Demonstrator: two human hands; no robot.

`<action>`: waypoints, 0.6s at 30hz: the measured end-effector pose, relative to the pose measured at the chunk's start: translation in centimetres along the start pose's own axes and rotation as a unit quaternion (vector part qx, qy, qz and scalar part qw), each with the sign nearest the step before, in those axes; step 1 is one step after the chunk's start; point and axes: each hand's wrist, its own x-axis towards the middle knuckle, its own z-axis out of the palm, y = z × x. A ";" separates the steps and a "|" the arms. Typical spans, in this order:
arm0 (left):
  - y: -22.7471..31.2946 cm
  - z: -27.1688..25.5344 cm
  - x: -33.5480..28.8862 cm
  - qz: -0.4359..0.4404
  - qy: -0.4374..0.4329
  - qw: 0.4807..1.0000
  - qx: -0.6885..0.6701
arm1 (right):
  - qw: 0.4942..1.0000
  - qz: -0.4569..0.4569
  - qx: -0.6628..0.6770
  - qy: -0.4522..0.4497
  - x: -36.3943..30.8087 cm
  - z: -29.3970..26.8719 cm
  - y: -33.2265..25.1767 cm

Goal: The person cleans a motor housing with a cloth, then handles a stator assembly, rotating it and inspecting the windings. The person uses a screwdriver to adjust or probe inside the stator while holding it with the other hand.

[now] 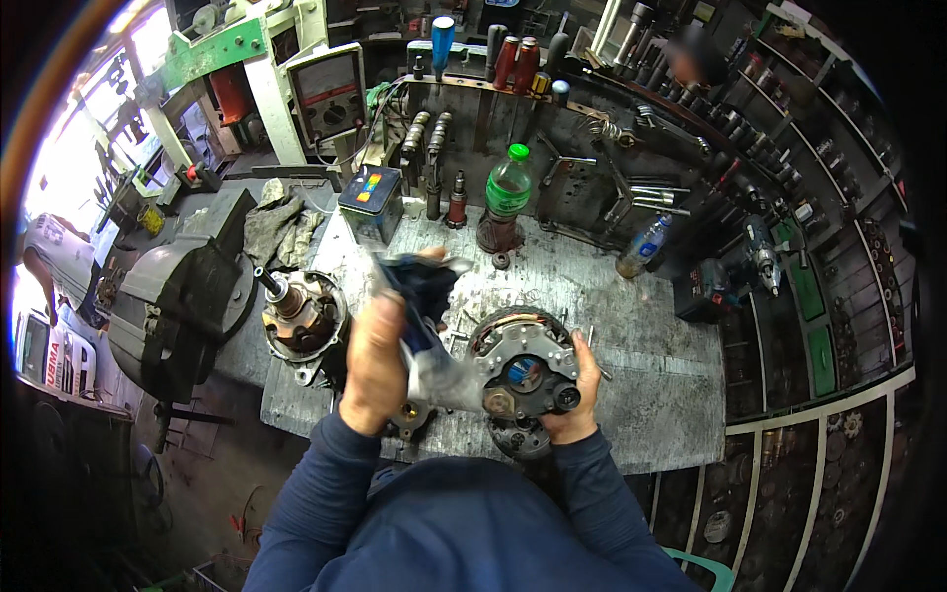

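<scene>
My left hand (375,350) grips a dark blue and grey crumpled rag (422,296), smeared by motion, above the middle of the bench. A pale end of the rag hangs down toward a round alternator housing (521,357). This housing has a metal plate and a black plastic piece on its upper face. My right hand (580,390) holds its right edge, thumb on top. Below it, partly hidden, sits another round metal part (520,437). Left of my left hand stands an alternator half with a rotor shaft (298,306). A small metal part (407,419) shows beside my left wrist.
On the metal workbench (661,395) stand a green-capped bottle (508,183), a clear bottle (643,247) and a dark tin (372,202). A large vise (178,296) and grey cloth (279,227) are left; a cordless drill (715,281) lies right. Screwdrivers and wrenches line the back.
</scene>
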 end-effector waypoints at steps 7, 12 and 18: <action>0.4 2.6 0.0 -0.100 -0.207 0.783 0.577 | 0.999 0.002 -0.034 -0.029 -0.2 0.3 2.9; 1.5 1.0 -0.6 -0.012 -0.169 0.769 0.616 | 0.999 0.019 -0.002 -0.050 -0.4 0.5 2.9; -0.9 5.7 -5.4 0.152 -0.141 0.634 0.745 | 0.980 0.111 0.124 -0.105 0.5 0.5 1.9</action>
